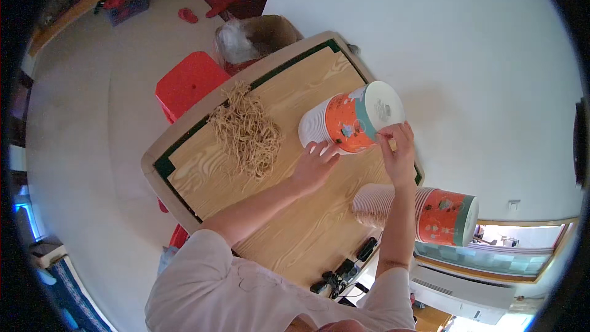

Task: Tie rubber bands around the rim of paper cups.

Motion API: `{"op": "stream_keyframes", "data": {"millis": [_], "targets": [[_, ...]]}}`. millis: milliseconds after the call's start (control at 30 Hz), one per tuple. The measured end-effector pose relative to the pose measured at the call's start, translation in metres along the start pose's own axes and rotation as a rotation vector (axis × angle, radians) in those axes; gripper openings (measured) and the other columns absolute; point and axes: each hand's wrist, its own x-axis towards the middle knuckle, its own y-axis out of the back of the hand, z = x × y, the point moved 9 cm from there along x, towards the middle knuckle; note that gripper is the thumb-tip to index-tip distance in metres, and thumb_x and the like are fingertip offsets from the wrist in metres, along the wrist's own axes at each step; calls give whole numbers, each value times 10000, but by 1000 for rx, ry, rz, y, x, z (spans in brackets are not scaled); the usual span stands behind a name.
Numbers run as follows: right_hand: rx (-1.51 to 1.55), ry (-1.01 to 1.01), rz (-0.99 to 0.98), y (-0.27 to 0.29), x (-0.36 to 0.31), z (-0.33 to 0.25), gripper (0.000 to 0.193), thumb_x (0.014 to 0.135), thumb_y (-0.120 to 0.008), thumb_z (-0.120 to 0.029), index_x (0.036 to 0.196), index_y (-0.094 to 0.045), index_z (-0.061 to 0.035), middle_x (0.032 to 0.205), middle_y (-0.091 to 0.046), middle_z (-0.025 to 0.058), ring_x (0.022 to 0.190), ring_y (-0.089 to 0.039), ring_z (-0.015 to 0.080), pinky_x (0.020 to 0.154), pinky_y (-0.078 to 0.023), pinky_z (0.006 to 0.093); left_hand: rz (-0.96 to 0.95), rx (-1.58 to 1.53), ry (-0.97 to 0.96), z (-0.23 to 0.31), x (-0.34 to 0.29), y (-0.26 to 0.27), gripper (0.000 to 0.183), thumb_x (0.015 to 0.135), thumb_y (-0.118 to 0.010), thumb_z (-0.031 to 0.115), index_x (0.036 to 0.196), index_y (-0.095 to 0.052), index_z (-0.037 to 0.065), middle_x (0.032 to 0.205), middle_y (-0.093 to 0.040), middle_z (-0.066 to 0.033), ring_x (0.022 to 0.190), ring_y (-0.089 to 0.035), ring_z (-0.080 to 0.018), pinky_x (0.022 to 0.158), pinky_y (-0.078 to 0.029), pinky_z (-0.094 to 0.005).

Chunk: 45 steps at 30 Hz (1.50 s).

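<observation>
A nested stack of paper buckets (344, 120) lies on its side at the far right of the wooden table. It has white rims, an orange printed band, a green edge and a round white base. My left hand (316, 166) rests against its near side, fingers spread. At the base end my right hand (398, 147) pinches thumb and fingertips together by the green edge; whatever is between them is too small to make out. Left of the stack sits a tangled heap of thin tan loops or cords (246, 132).
Partly behind my right forearm is a second bucket stack (439, 215), with tan strands by its rim end. Black adapters and cables (338, 276) lie near the table's front edge. Beyond the table stand a red stool (190, 86) and an open cardboard box (270, 31). A white wall borders the right.
</observation>
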Motion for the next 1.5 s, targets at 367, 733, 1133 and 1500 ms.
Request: {"op": "stream_keyframes", "data": {"millis": [367, 733, 1133, 1500], "targets": [[22, -14, -12, 1, -4, 5, 97, 690, -599, 21, 711, -515, -23, 672, -523, 73, 669, -509, 227, 753, -384, 326, -145, 59, 53, -9, -10, -8, 257, 723, -525, 172, 959, -558, 75, 1227, -399, -85, 1100, -376, -275, 877, -319, -462], [160, -157, 138, 63, -9, 11, 127, 684, -591, 55, 772, -528, -12, 773, -540, 73, 753, -520, 184, 706, -415, 271, -164, 100, 58, -3, -13, -17, 185, 755, -489, 160, 894, -574, 72, 1188, -428, -99, 1068, -404, -277, 883, -319, -469], [1273, -843, 96, -25, -200, 5, 91, 811, -495, -79, 896, -520, -59, 824, -521, 2, 739, -467, 94, 659, -384, 222, 78, -1142, 755, -92, -184, -9, 259, 791, -547, 191, 997, -540, 34, 946, -544, -98, 805, -546, -191, 745, -440, -327], [1278, -1190, -57, -173, -305, -45, 292, 848, -521, -217, 1086, -491, -50, 981, -558, 33, 895, -531, 134, 757, -436, 270, -338, -449, 752, -58, -236, 57, 373, 803, -542, 308, 1015, -535, 1, 893, -586, -185, 826, -575, -272, 749, -443, -347]]}}
